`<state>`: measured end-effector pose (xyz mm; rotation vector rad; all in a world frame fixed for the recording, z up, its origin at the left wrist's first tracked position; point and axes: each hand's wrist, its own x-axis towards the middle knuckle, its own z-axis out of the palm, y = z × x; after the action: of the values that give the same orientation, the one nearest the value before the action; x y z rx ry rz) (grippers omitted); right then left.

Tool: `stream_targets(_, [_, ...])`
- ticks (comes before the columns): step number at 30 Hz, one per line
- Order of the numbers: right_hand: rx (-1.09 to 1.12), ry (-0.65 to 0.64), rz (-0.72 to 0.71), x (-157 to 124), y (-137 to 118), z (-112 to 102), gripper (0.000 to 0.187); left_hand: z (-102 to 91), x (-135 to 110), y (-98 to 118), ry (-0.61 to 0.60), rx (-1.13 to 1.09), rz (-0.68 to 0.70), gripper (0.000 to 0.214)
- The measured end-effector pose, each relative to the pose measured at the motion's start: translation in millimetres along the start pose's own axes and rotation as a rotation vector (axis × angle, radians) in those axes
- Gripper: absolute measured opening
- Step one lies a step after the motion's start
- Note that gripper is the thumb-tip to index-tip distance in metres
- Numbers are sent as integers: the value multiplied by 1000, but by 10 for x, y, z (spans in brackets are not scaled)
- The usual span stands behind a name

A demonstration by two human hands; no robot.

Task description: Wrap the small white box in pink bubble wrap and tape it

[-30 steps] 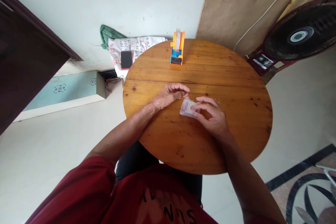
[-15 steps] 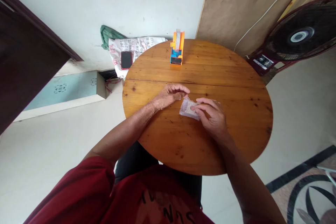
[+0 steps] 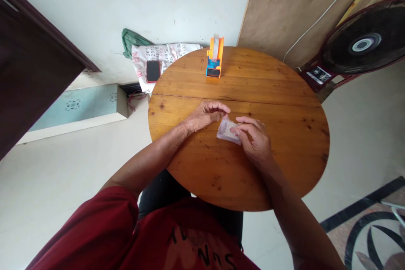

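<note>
A small pale packet (image 3: 225, 132) in clear, slightly pinkish plastic wrap lies low over the middle of the round wooden table. Its upper corner is at the fingertips of my left hand (image 3: 205, 117), whose thumb and fingers are drawn together on a bit of the wrap. My right hand (image 3: 257, 140) grips the packet from the right side, thumb and bent fingers pressed on its top. The fingers of my right hand hide the packet's right end. Whatever is inside the wrap looks whitish and cannot be made out.
An orange and blue tape dispenser (image 3: 215, 61) with a tape roll stands at the table's far edge. Beyond the table's left edge, a dark phone (image 3: 153, 71) rests on a printed white sack (image 3: 139, 57) beside a green bag (image 3: 133, 41). A large fan (image 3: 363, 44) stands at the right.
Both hands keep their hold on the packet with hardly any movement. The whole view has shifted very slightly.
</note>
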<state>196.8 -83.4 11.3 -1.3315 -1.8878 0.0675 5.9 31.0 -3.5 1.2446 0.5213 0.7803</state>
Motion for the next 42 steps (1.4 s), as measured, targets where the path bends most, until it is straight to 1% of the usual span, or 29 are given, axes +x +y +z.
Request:
stream_targets(4, [-1,-11,51,-4,4,8,15,19,-10,10,9,-2,1,31])
stream_targets(9, [9,32,79,-9,29,-1,15,19,-41,58,18,24,-28,30])
stream_targets(14, [12,51,87,-12,39,-41,14,-1,-42,59,27,15,-9,37])
stream_targets(19, [20,72,61,-13,35,-82,11,-6,-39,56,20,11,14,40])
stream_targets(24, [2,11,13,2,-6,-134,2,-6,-43,75,12,20,45,39])
stream_targets(28, [-37,-35,-23,-2,-3,-111,6,-6,-36,67,9,24,51,36])
stream_targets(31, [-70,-3,-15,-11,25,-74,1,-3,-30,58,15,26,48,34])
stream_targets(35, [-65,39,22,-11,55,-51,8,0,-31,58,23,26,41,33])
stream_targets(42, [-24,24,35,-8,49,-33,10,0,-31,66,4,26,38,33])
